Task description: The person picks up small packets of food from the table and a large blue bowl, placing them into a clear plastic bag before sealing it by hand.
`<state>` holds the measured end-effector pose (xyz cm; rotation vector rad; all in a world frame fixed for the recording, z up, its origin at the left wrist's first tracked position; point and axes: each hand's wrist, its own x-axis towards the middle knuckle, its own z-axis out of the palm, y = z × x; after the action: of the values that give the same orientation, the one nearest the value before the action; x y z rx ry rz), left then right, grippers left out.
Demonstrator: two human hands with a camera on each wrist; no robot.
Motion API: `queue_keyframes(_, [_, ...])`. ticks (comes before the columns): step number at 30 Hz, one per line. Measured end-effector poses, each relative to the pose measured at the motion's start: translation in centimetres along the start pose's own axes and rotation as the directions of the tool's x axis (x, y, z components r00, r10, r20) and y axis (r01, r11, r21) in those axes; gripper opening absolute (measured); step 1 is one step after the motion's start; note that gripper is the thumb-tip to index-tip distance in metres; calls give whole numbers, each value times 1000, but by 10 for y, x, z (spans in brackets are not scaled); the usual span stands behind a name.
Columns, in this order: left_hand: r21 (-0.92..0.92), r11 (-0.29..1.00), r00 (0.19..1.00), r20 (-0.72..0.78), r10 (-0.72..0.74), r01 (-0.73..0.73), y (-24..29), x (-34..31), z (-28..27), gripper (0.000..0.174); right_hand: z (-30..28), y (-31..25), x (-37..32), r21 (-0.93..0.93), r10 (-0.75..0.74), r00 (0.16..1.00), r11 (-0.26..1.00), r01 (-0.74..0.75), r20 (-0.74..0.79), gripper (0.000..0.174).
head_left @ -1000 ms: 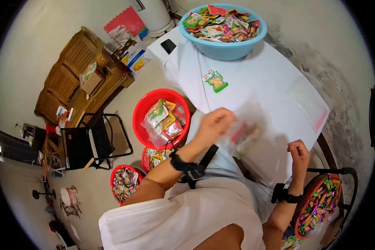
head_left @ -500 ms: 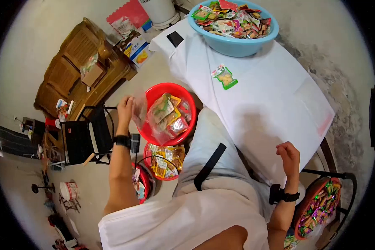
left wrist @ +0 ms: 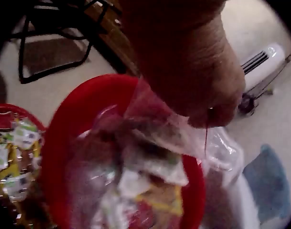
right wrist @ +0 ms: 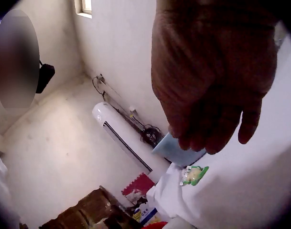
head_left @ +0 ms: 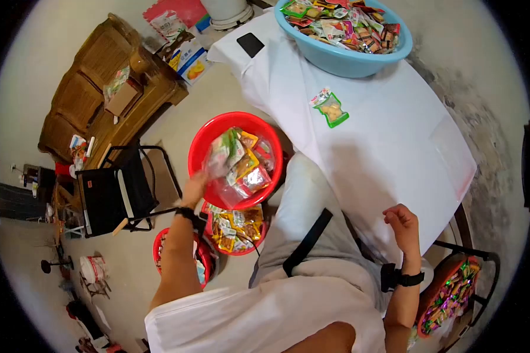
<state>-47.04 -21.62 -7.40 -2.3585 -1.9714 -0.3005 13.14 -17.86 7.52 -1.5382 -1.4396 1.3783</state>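
Observation:
My left hand (head_left: 193, 189) pinches the edge of a clear plastic bag (left wrist: 157, 107) over the red basin (head_left: 199, 136). In the left wrist view the curled fingers grip the bag's top, and a thin red line runs down from them. Snack packets (head_left: 241, 170) in clear bags fill the basin below, blurred in the left wrist view. My right hand (head_left: 401, 226) hangs loosely curled above the near side of the white-covered table (head_left: 388, 141), holding nothing. Farther up the table lies a green-edged snack packet (head_left: 331, 112).
A light blue basin (head_left: 341, 62) heaped with small packets stands at the table's far end, near a black phone (head_left: 251, 44). Clear flat bags (head_left: 456, 153) lie at the right edge. More red tubs (head_left: 237, 250) of packets and a black folding chair (head_left: 115, 197) stand on the floor.
My left hand has swung from over the table to the red basin, taking the filled clear bag with it. The right hand stays near the table's edge, fingers still loosely curled.

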Motion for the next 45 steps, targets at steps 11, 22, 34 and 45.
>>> queue_keyframes(11, [92, 996, 928, 372, -20, -15, 54, 35, 43, 27, -6, 22, -16, 11, 47, 998, 999, -47, -29, 11])
queue_keyframes(22, [193, 980, 823, 549, -143, 41, 44, 20, 68, 30, -49, 70, -66, -209, 101, 984, 969, -131, -148, 19])
queue_keyframes(34, [-529, 849, 955, 242, 172, -19, 214, 151, -51, 19, -144, 85, -261, -174, 215, 700, 881, -439, -681, 22])
queue_keyframes(45, [-623, 698, 738, 272, 617, -353, 367, 197, -24, 32, -28, 202, -401, -293, 741, 307, 155, -943, -597, 49])
